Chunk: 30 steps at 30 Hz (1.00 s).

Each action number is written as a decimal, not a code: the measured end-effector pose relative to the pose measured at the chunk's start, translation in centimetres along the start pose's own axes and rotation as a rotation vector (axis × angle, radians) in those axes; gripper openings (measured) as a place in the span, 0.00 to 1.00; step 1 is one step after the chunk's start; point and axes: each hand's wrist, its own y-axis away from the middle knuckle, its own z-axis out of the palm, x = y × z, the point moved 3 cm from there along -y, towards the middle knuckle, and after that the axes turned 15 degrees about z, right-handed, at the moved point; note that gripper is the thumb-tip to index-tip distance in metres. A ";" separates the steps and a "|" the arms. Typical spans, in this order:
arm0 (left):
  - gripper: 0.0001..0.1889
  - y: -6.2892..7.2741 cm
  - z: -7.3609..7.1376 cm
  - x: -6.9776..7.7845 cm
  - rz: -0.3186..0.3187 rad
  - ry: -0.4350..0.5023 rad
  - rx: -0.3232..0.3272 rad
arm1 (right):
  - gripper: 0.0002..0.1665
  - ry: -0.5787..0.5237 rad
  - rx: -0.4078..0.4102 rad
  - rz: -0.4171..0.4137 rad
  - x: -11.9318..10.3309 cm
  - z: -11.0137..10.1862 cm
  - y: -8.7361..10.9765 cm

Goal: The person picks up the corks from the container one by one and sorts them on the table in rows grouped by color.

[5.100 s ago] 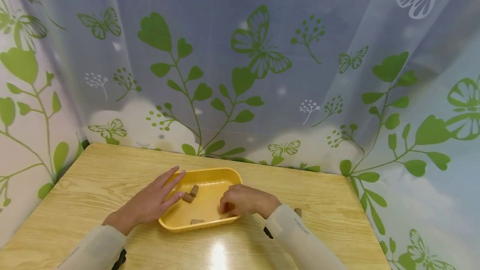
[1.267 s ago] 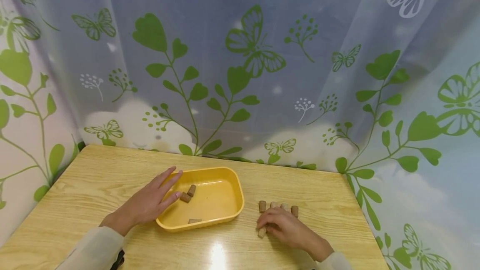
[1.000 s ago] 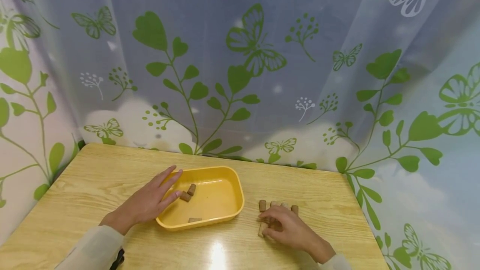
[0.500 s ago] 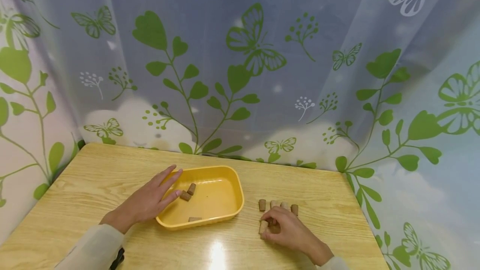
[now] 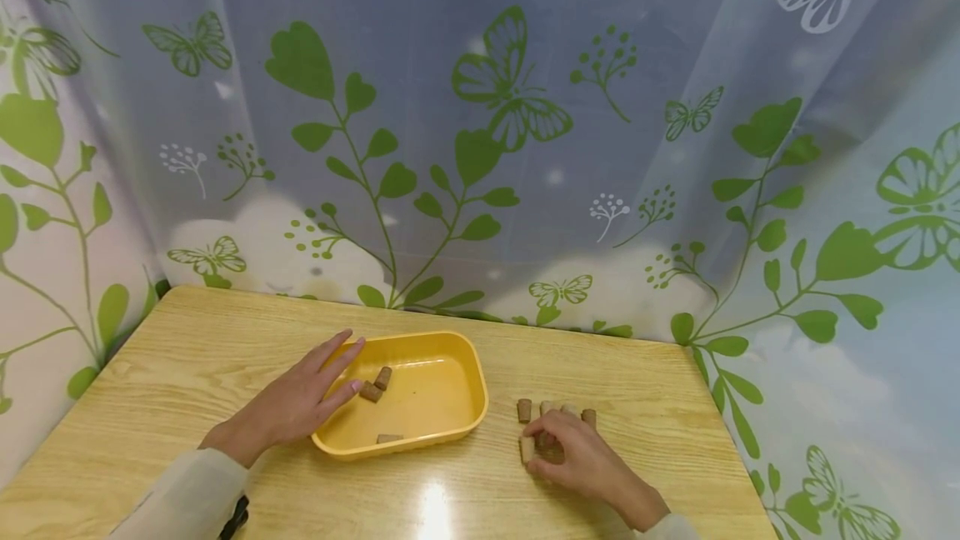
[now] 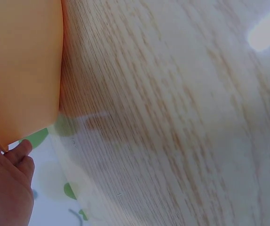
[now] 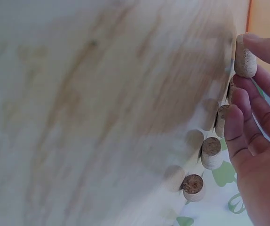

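My right hand [image 5: 581, 455] pinches a pale cork stopper [image 5: 527, 450] between thumb and fingers, low over the table right of the tray. The right wrist view shows this cork [image 7: 245, 56] between thumb and fingertips. Just beyond it stands a row of several corks, with a brown one [image 5: 524, 411] at the left end and another brown one [image 5: 589, 417] at the right; my fingers partly hide the row. My left hand [image 5: 300, 398] lies with straight fingers over the left rim of a yellow tray [image 5: 450, 437].
Inside the tray lie two brown corks [image 5: 371, 392] close together and a lighter cork [image 5: 389, 438] by the near wall. The wooden table [image 5: 225, 332] ends at a patterned curtain [image 5: 450, 190] behind it.
My right hand has left the tray and come right to the row of corks. Over the last second the pale cork shifts slightly in its fingers. The left hand stays at the tray.
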 end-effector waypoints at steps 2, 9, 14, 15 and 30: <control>0.36 0.0 0.0 0.0 0.002 0.001 0.000 | 0.18 0.004 -0.001 -0.013 0.1 0.1 0.0; 0.35 0.0 0.0 0.1 0.007 -0.002 0.002 | 0.20 -0.004 -0.006 0.006 0.2 0.2 0.1; 0.36 0.0 -0.1 0.2 0.004 0.001 -0.001 | 0.20 -0.010 -0.009 0.018 0.2 0.1 0.1; 0.36 0.0 -0.1 0.2 0.003 0.002 -0.001 | 0.20 -0.010 -0.008 0.019 0.2 0.1 0.1; 0.36 0.0 -0.1 0.1 0.004 0.006 0.006 | 0.17 -0.042 0.078 -0.033 0.0 -0.8 0.1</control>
